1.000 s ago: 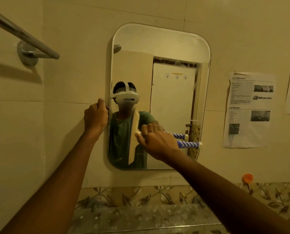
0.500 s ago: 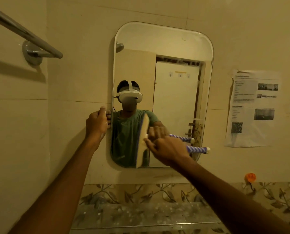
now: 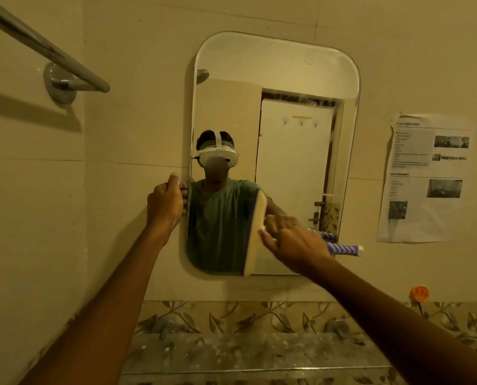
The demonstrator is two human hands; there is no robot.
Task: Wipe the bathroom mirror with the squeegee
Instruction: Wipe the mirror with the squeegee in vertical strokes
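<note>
Right hand [image 3: 295,245] grips the squeegee [image 3: 255,232] by its stripy handle, pad flat on the low part of the mirror [image 3: 276,79], while the left hand [image 3: 166,201] holds the mirror's edge (mid-wipe, I think), so next it must slide sideways, pressing evenly.

A glossy glass mirror [image 3: 276,87] is flanked by a polished metal rail [image 3: 45,50] and creased paper [image 3: 423,179]; the squeegee [image 3: 255,232] pad appears spongy.

dim yellowish light, hard towel bar [image 3: 45,48] shadow on the wall, wide-angle bending at edges, slightly soft detail
</note>
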